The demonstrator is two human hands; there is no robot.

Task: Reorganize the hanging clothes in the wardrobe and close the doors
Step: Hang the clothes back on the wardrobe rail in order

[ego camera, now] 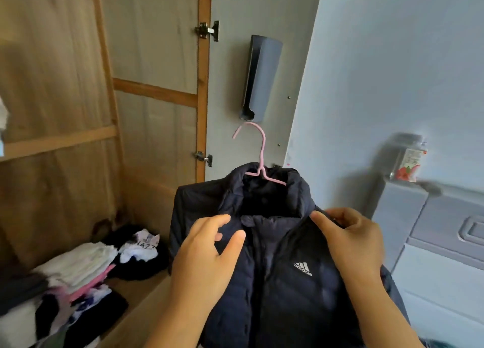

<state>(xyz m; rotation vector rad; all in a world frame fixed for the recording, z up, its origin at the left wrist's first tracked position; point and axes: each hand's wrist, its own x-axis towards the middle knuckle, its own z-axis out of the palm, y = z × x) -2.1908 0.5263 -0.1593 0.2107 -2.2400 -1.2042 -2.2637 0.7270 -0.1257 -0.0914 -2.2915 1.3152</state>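
Nearest the camera, a dark puffer jacket [282,282] is being held up on a pink hanger [262,161], just in front of the open wardrobe door [225,98]. The right hand [351,243] is pinching the jacket's shoulder beside the collar, its grip closed on the fabric. The left hand [207,253] is being laid against the chest panel, fingers loosely spread, gripping nothing. Lower left, folded clothes [78,274] are being kept on the wardrobe floor. Behind, a grey holder [262,77] is mounted on the door.
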